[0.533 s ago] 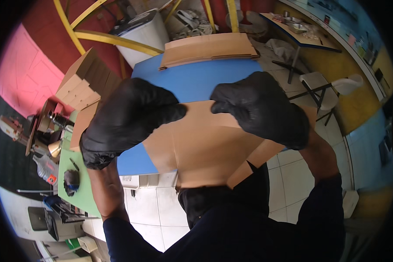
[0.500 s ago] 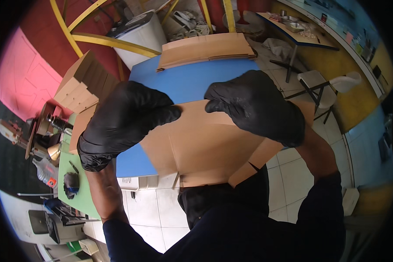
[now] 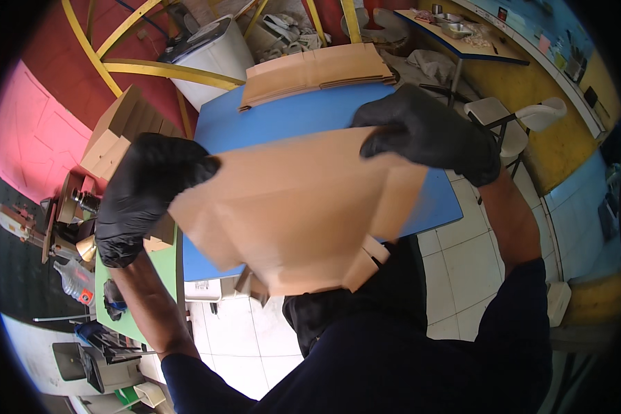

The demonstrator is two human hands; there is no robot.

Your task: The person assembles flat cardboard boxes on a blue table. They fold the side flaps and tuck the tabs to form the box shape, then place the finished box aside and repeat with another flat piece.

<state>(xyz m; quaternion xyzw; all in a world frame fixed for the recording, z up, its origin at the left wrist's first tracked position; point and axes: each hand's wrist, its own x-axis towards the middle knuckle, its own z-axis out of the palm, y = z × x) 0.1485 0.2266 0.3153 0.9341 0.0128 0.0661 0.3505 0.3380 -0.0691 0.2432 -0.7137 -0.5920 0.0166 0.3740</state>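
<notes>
Creased brown cardboard sheet (image 3: 290, 221) between left black-gloved hand (image 3: 152, 186) and right black-gloved hand (image 3: 435, 134), above near part of blue rectangular table (image 3: 276, 121). Stack of flat brown cardboard (image 3: 317, 72) on its far end; white boxy appliance (image 3: 221, 62) behind, to left. Green flat-topped table (image 3: 171, 272) left of blue one; white folding chair (image 3: 500, 127) to right.
</notes>
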